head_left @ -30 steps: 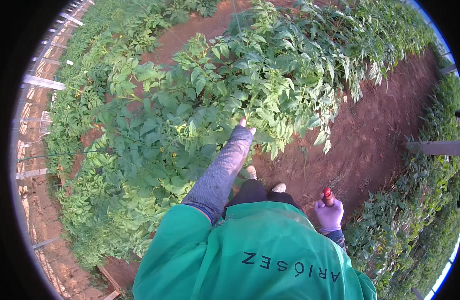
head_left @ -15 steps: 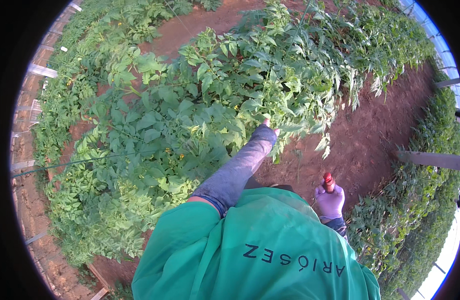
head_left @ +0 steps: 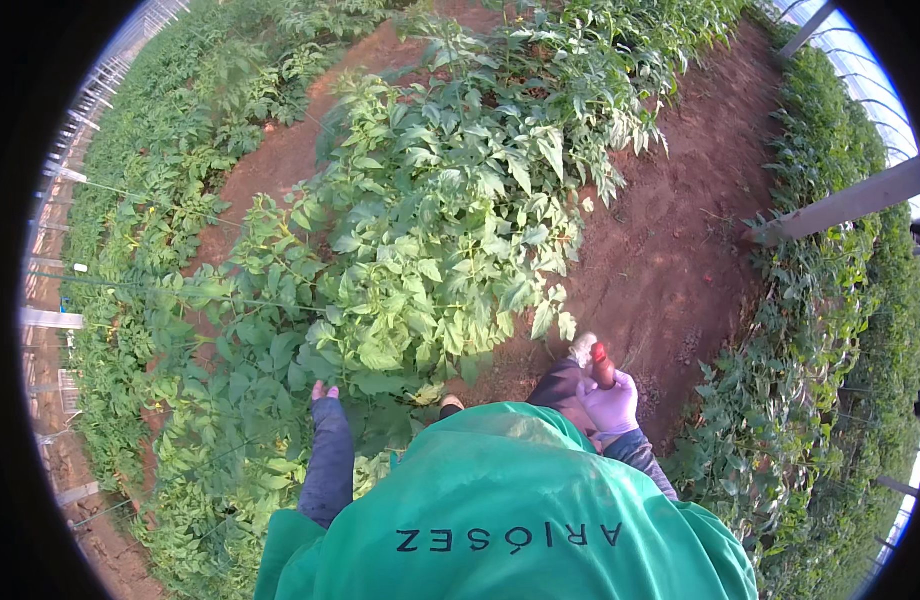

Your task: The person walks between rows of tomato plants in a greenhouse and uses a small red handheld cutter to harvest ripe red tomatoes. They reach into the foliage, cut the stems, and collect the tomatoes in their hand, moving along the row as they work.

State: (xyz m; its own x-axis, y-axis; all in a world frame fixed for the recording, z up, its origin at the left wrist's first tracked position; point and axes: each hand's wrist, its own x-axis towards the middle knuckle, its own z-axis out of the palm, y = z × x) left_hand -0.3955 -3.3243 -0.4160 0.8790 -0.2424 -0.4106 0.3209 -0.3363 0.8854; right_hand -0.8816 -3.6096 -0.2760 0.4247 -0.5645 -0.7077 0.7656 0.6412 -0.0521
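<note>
My left hand (head_left: 325, 391), in a dark sleeve with bare fingertips, reaches out at the edge of the leafy green plants (head_left: 410, 290), which look like tomato plants. Its fingertips are apart and beside the leaves, and nothing shows between them; the palm is hidden. Close to my right thigh, my right hand (head_left: 612, 408), in a pale purple glove, is closed around a red-handled tool (head_left: 602, 366). The red end points up and away from me; the working end of the tool cannot be made out.
A reddish soil path (head_left: 670, 250) runs along the right of the plants. Another plant row (head_left: 810, 400) stands beyond it, with a pale slanted post (head_left: 850, 200). Thin strings (head_left: 160, 285) cross at the left. My light shoe (head_left: 583, 346) is on the path.
I have moved forward along the row, and the plants shift in view. My left hand has drawn back and left from the foliage. My right hand still holds the red-handled tool.
</note>
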